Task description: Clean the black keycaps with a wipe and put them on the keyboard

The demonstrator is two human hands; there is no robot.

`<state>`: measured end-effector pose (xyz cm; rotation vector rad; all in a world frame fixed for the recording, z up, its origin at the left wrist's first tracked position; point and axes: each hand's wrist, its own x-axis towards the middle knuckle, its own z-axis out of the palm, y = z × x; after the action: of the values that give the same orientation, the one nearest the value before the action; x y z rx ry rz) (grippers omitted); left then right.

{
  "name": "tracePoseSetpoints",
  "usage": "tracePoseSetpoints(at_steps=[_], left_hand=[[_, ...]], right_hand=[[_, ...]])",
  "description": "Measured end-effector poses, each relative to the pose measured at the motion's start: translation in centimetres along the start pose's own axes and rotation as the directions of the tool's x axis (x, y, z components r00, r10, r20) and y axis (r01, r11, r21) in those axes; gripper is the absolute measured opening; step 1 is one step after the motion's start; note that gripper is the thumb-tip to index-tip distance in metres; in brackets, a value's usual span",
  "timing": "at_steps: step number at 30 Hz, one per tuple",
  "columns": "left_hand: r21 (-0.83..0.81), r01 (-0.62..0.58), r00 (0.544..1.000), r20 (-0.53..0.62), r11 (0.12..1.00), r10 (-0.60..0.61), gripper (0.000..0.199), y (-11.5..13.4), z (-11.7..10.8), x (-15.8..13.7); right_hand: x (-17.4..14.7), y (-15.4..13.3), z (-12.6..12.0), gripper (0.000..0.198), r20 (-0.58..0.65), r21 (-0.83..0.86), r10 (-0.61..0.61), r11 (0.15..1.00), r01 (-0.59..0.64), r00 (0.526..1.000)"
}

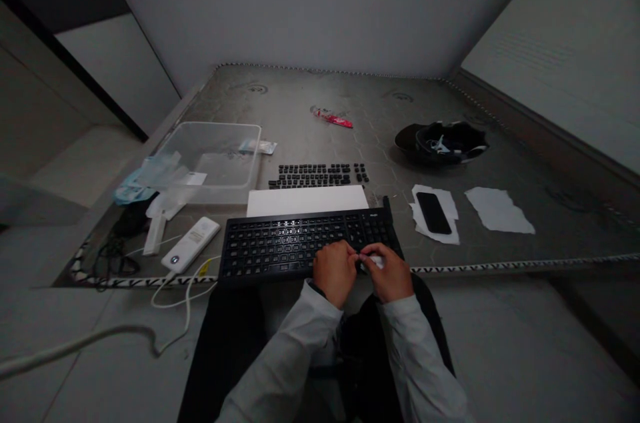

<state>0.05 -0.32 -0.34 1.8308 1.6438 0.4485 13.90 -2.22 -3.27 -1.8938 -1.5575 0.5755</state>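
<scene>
A black keyboard (pixel 285 246) lies along the front edge of the bed-like surface, most of its keycaps off and bare key sockets showing. Over its lower right part, my left hand (pixel 336 273) and my right hand (pixel 390 274) meet at the fingertips. Both are closed in a pinch. White crumpled tissue (pixel 377 261) shows between the fingers of my right hand. Whatever small thing sits between the fingertips is too small to make out. Behind the keyboard is a white sheet of paper (pixel 307 200), with loose black keycaps (pixel 320 176) in rows beyond it.
To the left stand a clear plastic bin (pixel 220 193) and a white power strip (pixel 193 244) with its cable. A red packet (pixel 336 119) lies farther back. On the right are a black cap (pixel 425 146), a phone (pixel 433 213) on paper and another torn paper (pixel 500 209).
</scene>
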Motion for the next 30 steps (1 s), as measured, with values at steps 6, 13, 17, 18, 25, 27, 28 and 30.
tracePoseSetpoints(at_steps=[6, 13, 17, 18, 25, 27, 28, 30], left_hand=[[0.029, -0.011, 1.000, -0.013, 1.000, 0.012, 0.012, 0.3, 0.0, -0.1], [0.033, -0.017, 1.000, -0.024, 0.999, 0.018, 0.011, 0.1, 0.6, -0.2], [-0.022, -0.062, 0.996, -0.068, 0.998, 0.061, 0.010, -0.2, 1.1, 0.0], [-0.056, -0.077, 0.995, -0.069, 0.995, 0.074, 0.010, -0.3, 1.0, 0.0], [-0.308, -0.175, 0.968, -0.229, 0.935, 0.105, 0.008, -1.1, -2.7, 0.3], [-0.345, -0.178, 0.962, -0.257, 0.922, 0.090, 0.011, -1.3, -4.0, 0.5], [-0.375, -0.172, 0.967, -0.243, 0.911, 0.082, 0.015, -1.3, -4.5, 0.5], [-0.460, -0.157, 0.980, -0.183, 0.874, 0.080, 0.024, -1.2, -5.3, 0.5]], right_hand=[[-0.1, -0.2, 0.1, 0.011, -0.008, -0.009, -0.044, 0.999, 0.044, 0.999], [0.0, 0.0, 0.4, 0.011, 0.002, -0.012, -0.061, 0.998, 0.061, 0.998], [-0.1, 0.2, 0.7, 0.012, -0.017, 0.007, -0.061, 0.998, 0.061, 0.998], [-0.2, 0.3, 0.7, 0.014, -0.025, 0.026, -0.045, 0.999, 0.045, 0.999], [-0.5, 0.4, -1.8, 0.039, -0.180, 0.419, 0.157, 0.905, -0.069, 0.971], [-0.4, -0.1, -2.9, 0.048, -0.119, 0.540, 0.177, 0.838, -0.086, 0.977], [-0.3, -0.6, -3.3, 0.051, -0.081, 0.581, 0.169, 0.809, -0.091, 0.982], [-0.2, -1.9, -3.7, 0.055, -0.014, 0.627, 0.114, 0.775, -0.080, 0.993]])
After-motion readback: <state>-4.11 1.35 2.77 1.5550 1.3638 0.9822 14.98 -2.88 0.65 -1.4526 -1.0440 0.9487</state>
